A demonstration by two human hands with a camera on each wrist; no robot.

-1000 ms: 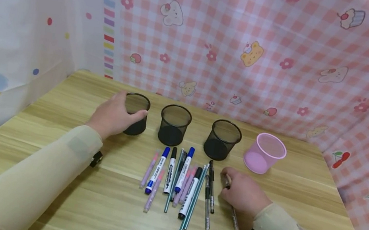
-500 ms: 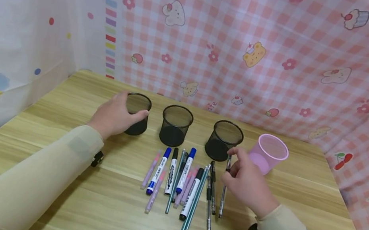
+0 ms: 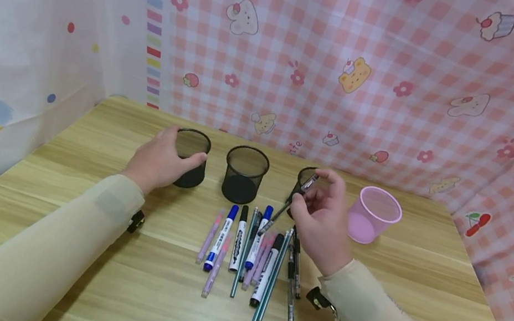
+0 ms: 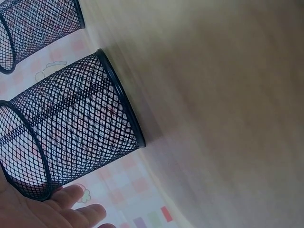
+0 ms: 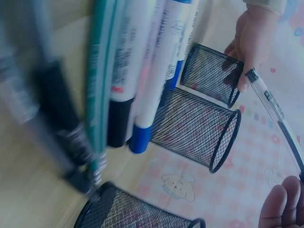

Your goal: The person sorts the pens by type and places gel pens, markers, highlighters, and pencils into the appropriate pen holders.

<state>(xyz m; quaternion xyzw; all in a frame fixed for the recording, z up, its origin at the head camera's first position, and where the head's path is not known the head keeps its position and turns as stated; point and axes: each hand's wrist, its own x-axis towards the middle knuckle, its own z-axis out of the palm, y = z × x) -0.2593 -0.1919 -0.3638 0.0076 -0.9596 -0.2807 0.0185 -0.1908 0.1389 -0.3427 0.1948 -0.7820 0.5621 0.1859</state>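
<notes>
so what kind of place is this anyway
Probably an indoor tabletop nook, though the wider room isn't shown: a wood-grain table with patterned cloths hung around it, and mesh cups, pens and markers on top.

Your left grip [image 4: 45, 213] sits in the lower left corner, fingers extended beside the rim of a black mesh cup [image 4: 78, 126]; whether their tips touch the mesh is hard to tell. In this tilted view the cup's rim faces left and its base meets the desk [image 4: 228, 104]. A second cup [image 4: 45, 33] stands apart, cut off at upper left, and pink-checked cloth [image 4: 126, 183] hangs behind both.
</notes>
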